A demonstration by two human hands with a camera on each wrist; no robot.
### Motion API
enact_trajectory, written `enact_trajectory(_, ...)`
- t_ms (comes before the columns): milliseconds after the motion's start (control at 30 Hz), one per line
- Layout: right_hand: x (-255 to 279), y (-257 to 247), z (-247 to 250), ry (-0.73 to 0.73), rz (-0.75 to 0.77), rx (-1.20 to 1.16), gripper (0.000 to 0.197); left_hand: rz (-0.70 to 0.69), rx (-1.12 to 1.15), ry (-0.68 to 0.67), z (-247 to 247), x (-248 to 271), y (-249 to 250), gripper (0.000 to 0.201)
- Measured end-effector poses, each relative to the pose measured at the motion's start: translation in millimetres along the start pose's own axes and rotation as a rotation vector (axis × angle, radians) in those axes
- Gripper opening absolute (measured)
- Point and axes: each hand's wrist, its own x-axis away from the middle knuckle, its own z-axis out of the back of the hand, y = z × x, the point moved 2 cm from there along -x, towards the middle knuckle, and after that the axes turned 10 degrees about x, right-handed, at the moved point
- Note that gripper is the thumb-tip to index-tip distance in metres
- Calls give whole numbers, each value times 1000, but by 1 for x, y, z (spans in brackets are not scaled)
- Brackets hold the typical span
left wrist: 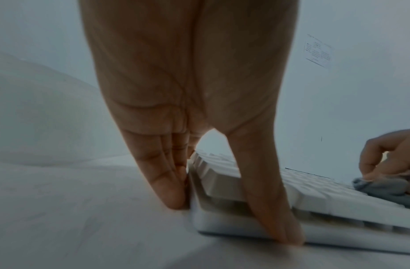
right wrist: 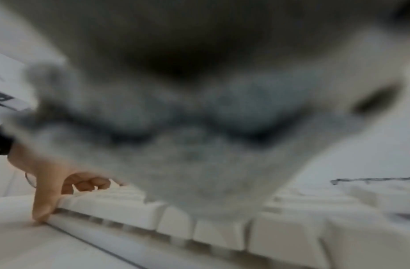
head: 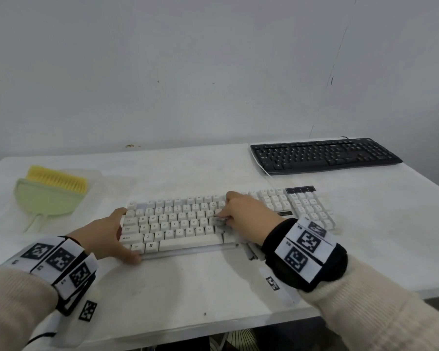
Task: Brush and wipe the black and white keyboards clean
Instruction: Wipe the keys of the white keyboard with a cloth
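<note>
Looks like a bare office or test room: plain white table (head: 213, 287), blank grey wall (head: 188, 72), two keyboards, printed sheet (left wrist: 317, 50) taped up.

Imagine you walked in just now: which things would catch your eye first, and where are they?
First, the white keyboard at the table's middle, the right hand pressing a crumpled grey cloth onto its keys while the left hand braces its left end. Then the yellow-bristled brush far left, and the black keyboard far right.
</note>
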Motion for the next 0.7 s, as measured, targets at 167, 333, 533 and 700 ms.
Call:
enact_trajectory(167, 14, 45, 7, -60, -147, -29, 23, -11, -1, -3, -1, 0, 1, 117)
enact_trajectory(333, 30, 78, 18, -144, -273, 95, 22, -2, -14, -5, 0, 0, -1, 120)
enact_trajectory(533, 20, 31, 34, 3, -130, -34, 35, -4, -28, -7, 0, -2, 0, 122)
enact_trajectory(700, 4, -20, 20, -20, 41, -103, 23, -4, -53, -1, -1, -3, -2, 119)
